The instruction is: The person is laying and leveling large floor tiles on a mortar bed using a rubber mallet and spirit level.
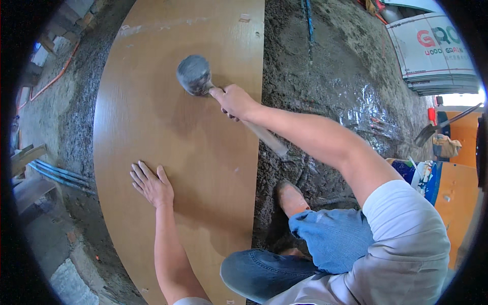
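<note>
A long tan wooden board [203, 147] lies flat in front of me. My right hand [236, 103] is wrapped round the handle of a mallet [194, 75] with a big, round, grey head. The hand grips close to the head, and the pale handle runs back past my wrist to the lower right. The mallet is over the upper middle of the board; whether its head touches the surface I cannot tell. My left hand [154, 187] lies palm down near the board's left edge, fingers stretched out, holding nothing.
Wet, grey, rough mortar [305, 96] flanks the board, with blue pipes [308, 25] at the top and more blue conduits [58, 174] at left. A panel stack [434, 46], a shovel [429, 133] and a blue bucket [431, 183] stand at right. My foot [291, 197] is beside the board.
</note>
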Motion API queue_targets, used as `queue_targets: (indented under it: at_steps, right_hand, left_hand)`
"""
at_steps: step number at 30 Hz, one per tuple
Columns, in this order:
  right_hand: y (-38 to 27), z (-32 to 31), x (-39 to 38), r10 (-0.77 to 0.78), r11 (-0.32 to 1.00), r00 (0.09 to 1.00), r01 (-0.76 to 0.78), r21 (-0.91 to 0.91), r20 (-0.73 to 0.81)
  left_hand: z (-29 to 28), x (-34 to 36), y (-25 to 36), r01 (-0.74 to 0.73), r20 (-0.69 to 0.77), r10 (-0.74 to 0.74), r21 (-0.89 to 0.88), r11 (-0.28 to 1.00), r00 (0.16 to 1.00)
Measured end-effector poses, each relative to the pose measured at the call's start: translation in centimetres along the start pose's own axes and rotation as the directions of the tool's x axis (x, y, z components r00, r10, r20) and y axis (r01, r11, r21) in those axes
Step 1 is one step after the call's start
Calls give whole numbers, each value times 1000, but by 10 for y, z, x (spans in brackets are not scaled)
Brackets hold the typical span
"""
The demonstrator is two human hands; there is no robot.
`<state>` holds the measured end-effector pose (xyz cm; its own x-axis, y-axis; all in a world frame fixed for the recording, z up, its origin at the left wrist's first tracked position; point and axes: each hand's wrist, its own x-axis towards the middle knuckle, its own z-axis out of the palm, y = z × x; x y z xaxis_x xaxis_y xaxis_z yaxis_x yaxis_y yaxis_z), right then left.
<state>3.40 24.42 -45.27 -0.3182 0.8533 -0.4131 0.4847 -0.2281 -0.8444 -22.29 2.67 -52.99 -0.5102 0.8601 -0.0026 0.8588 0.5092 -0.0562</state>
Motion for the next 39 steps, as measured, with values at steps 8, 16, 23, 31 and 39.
queue_targets:
  at_steps: [8,16,23,31,39]
  right_hand:
    - [-23,42,43,-50,995,997,44,90,67]
    - [-94,88,138,-146,978,989,144,149,3]
    - [-127,114,165,-142,975,986,124,185,87]
    - [-113,94,155,-85,990,996,83,114,12]
    - [-84,32,149,26,981,998,-13,194,-63]
  left_hand:
    - [1,62,-32,19,3,-19,-74,997,1000]
    - [-7,64,-26,-12,35,15,-58,998,999]
    - [-7,62,-33,-19,20,20,-71,997,1000]
    - [-3,61,-31,-12,67,14,-34,999,998]
    - [0,67,-32,-39,31,39,-16,999,999]
